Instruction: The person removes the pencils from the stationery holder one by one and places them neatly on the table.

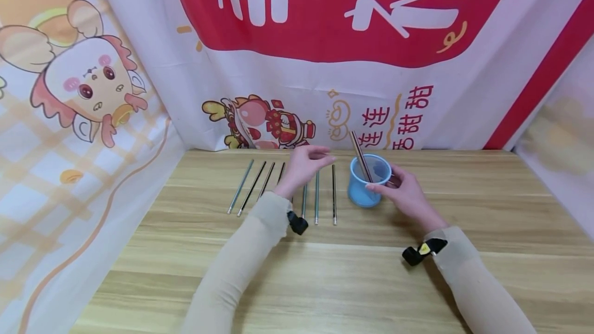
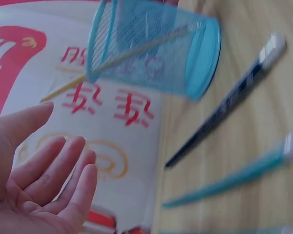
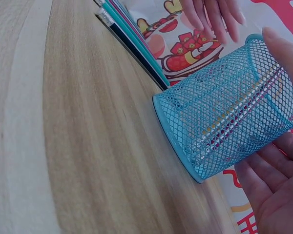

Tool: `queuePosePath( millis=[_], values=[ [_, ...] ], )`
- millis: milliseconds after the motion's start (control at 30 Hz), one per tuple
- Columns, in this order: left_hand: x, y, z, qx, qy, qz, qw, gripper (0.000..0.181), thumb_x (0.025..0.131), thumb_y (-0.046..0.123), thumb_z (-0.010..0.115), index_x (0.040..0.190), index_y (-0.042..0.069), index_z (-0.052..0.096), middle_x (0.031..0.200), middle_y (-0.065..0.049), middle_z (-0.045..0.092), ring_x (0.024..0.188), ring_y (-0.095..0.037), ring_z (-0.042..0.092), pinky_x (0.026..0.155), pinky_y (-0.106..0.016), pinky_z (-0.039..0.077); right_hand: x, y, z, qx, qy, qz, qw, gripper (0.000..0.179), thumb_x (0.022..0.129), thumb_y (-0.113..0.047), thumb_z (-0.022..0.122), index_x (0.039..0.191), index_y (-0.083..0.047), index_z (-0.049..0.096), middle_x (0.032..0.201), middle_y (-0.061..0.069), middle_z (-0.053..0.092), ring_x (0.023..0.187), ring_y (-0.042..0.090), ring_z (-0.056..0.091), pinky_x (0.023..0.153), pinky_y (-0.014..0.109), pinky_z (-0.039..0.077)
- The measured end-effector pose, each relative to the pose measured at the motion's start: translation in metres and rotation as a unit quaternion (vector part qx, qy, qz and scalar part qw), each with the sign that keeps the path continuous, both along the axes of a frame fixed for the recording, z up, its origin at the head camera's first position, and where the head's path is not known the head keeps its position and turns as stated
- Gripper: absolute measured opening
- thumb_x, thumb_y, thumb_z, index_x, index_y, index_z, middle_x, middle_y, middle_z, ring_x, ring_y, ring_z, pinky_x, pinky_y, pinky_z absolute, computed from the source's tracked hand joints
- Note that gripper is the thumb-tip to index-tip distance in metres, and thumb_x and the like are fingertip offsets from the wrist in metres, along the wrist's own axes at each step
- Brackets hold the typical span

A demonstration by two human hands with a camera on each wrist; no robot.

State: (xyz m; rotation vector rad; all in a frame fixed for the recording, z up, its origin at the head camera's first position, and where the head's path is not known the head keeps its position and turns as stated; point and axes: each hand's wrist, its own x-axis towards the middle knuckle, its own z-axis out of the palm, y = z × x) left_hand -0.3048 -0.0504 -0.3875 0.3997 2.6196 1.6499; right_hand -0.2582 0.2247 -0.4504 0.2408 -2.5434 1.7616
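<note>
A light-blue mesh pencil cup (image 1: 364, 193) stands on the table, with thin pencils (image 1: 358, 149) leaning inside it. My right hand (image 1: 409, 193) grips the cup from its right side, thumb at the near rim and fingers round the far side. To the left of the cup, my left hand (image 1: 305, 165) hovers over a row of pencils, its fingers loosely bent and nothing between them. In that row a black pencil (image 1: 334, 195) lies closest to the cup, beside a teal pencil (image 1: 317, 197). My left forearm partly covers the row's middle pencils.
Further left on the wooden table (image 1: 334, 282) lie another teal pencil (image 1: 241, 186) and several dark ones. A printed cloth (image 1: 297, 73) hangs behind the table's back edge, and more cloth walls the left and right sides.
</note>
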Motion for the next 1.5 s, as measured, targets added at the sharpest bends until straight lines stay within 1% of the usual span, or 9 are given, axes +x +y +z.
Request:
queuePosePath(
  millis=[167,300,500,733,800,967,1067,1333,1500],
  values=[
    [0.001,0.03,-0.008,0.025,-0.012,0.002,0.9996,0.035,0.091,0.031,0.08,0.121,0.014,0.074,0.109,0.005,0.074,0.101,-0.009,0.067,0.09,-0.03,0.054,-0.001,0.0,0.0,-0.005,0.004,0.003,1.0,0.081,0.087,-0.037,0.083,0.15,-0.002,0.045,0.14,0.02,0.057,0.127,0.033,0.056,0.101,0.029,0.049],
    [-0.002,0.049,-0.015,0.059,-0.027,0.018,0.9977,0.035,0.089,0.034,0.082,0.117,0.015,0.076,0.108,0.006,0.075,0.098,-0.008,0.068,0.091,-0.029,0.054,0.001,-0.001,0.004,-0.012,-0.001,0.006,0.9999,0.08,0.088,-0.032,0.083,0.15,-0.001,0.044,0.141,0.022,0.056,0.127,0.035,0.056,0.098,0.025,0.05],
    [-0.004,0.066,-0.021,0.084,-0.041,0.046,0.9945,0.028,0.088,0.035,0.083,0.11,0.017,0.079,0.098,0.009,0.075,0.091,-0.007,0.069,0.087,-0.028,0.055,0.003,-0.003,0.008,-0.01,-0.009,0.006,0.9999,0.08,0.089,-0.031,0.082,0.152,-0.002,0.042,0.143,0.022,0.054,0.129,0.035,0.054,0.102,0.033,0.049],
    [-0.006,0.069,-0.024,0.1,-0.054,0.062,0.9916,0.02,0.089,0.031,0.082,0.104,0.018,0.08,0.094,0.011,0.074,0.088,-0.006,0.069,0.084,-0.027,0.056,0.015,-0.01,0.029,-0.004,-0.013,0.01,0.9999,0.077,0.091,-0.026,0.08,0.15,0.005,0.041,0.144,0.028,0.051,0.131,0.042,0.051,0.105,0.043,0.046],
    [-0.006,0.069,-0.024,0.097,-0.053,0.063,0.9919,0.02,0.089,0.032,0.082,0.104,0.019,0.08,0.094,0.011,0.074,0.089,-0.007,0.068,0.085,-0.028,0.055,0.013,-0.009,0.026,-0.005,-0.012,0.01,0.9999,0.078,0.091,-0.027,0.081,0.15,0.004,0.041,0.144,0.027,0.051,0.131,0.041,0.052,0.105,0.042,0.046],
    [-0.007,0.07,-0.024,0.086,-0.046,0.065,0.9931,0.021,0.089,0.035,0.082,0.104,0.021,0.08,0.095,0.013,0.073,0.091,-0.006,0.066,0.086,-0.029,0.054,0.003,-0.004,0.008,-0.005,-0.005,0.005,1.0,0.081,0.089,-0.033,0.082,0.152,-0.002,0.042,0.144,0.022,0.053,0.13,0.035,0.054,0.104,0.036,0.048],
    [-0.008,0.071,-0.023,0.081,-0.039,0.064,0.9939,0.022,0.089,0.036,0.081,0.104,0.02,0.08,0.095,0.013,0.073,0.091,-0.006,0.065,0.085,-0.028,0.054,0.001,-0.002,0.002,-0.007,0.003,0.002,1.0,0.081,0.088,-0.035,0.083,0.152,-0.003,0.043,0.143,0.021,0.054,0.129,0.034,0.054,0.104,0.037,0.048],
    [-0.006,0.069,-0.018,0.084,-0.039,0.062,0.9937,0.022,0.092,0.034,0.078,0.109,0.019,0.079,0.098,0.011,0.073,0.093,-0.008,0.065,0.085,-0.029,0.054,0.0,-0.002,0.003,-0.012,0.006,0.005,0.9999,0.081,0.088,-0.035,0.083,0.151,-0.002,0.044,0.142,0.021,0.055,0.128,0.034,0.055,0.104,0.036,0.048],
    [-0.008,0.066,-0.012,0.09,-0.024,0.06,0.9939,0.023,0.093,0.032,0.078,0.109,0.016,0.078,0.097,0.01,0.073,0.091,-0.008,0.066,0.082,-0.029,0.055,0.0,-0.001,0.003,-0.009,0.002,0.006,0.9999,0.081,0.089,-0.034,0.082,0.152,-0.003,0.042,0.144,0.021,0.054,0.129,0.035,0.054,0.105,0.039,0.047]
  ],
)
